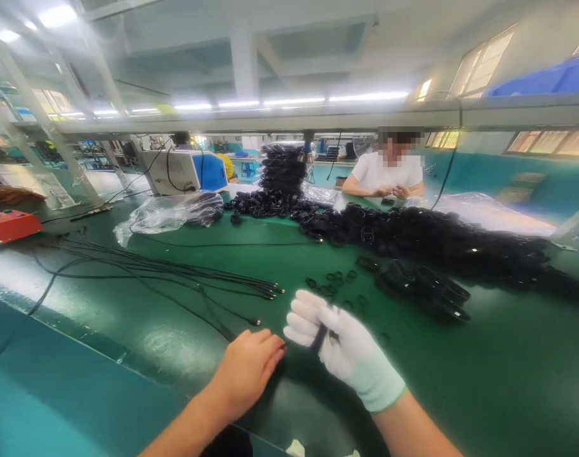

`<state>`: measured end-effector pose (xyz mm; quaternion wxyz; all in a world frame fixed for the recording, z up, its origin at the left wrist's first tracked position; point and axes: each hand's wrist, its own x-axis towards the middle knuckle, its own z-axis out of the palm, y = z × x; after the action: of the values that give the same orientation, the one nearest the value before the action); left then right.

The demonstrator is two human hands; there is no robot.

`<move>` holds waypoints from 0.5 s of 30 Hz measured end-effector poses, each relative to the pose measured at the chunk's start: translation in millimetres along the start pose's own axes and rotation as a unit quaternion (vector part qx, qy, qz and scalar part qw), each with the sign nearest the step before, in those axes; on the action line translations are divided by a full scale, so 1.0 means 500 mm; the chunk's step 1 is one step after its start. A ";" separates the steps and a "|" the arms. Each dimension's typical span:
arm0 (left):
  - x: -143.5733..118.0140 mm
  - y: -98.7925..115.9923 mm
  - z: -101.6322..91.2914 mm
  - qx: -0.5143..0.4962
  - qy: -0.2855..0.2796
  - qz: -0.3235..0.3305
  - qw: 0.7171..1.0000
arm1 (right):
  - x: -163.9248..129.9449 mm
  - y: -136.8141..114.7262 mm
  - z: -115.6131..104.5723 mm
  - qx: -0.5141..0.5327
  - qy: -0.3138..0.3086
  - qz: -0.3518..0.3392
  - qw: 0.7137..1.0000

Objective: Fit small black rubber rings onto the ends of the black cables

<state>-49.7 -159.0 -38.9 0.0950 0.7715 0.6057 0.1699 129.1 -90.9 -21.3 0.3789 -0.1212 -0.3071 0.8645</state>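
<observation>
My right hand (341, 346), in a white glove, is closed around a thin black cable (320, 335) near the front of the green table (175, 330). My bare left hand (248, 368) rests fingers-down on the table just left of it, pinching the same cable where it runs leftward. Several loose black cables (175, 273) with plugs lie spread out to the left. Small black rings (334, 282) lie scattered just beyond my hands.
A long heap of coiled black cables (437, 238) crosses the table's right half, with a tall stack (282, 168) behind. A clear plastic bag (170, 212) lies at left, a red box (11, 223) far left. A person in white (387, 174) works opposite.
</observation>
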 end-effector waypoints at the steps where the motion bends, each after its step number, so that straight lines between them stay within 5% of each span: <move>1: -0.009 0.018 0.000 0.024 0.004 0.019 1.000 | 0.001 0.000 -0.002 -0.011 0.015 -0.003 1.000; 5: -0.014 0.063 -0.021 0.075 0.056 0.099 0.991 | -0.005 0.019 -0.003 -0.071 0.038 0.042 0.996; 8: 0.003 0.046 -0.065 0.050 0.067 0.151 0.985 | -0.018 0.038 0.000 -0.097 -0.054 0.124 0.986; 12: 0.022 0.002 -0.101 -0.169 -0.007 0.104 0.980 | -0.031 0.062 0.015 -0.006 -0.148 0.248 0.957; 15: 0.028 -0.013 -0.078 -0.365 -0.056 0.023 0.929 | -0.030 0.078 0.028 0.083 -0.166 0.308 0.933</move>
<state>-67.3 -146.2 -3.2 0.3994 0.7056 0.4779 0.3381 110.4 -128.7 -35.0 0.0461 -0.0326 -0.2406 0.9690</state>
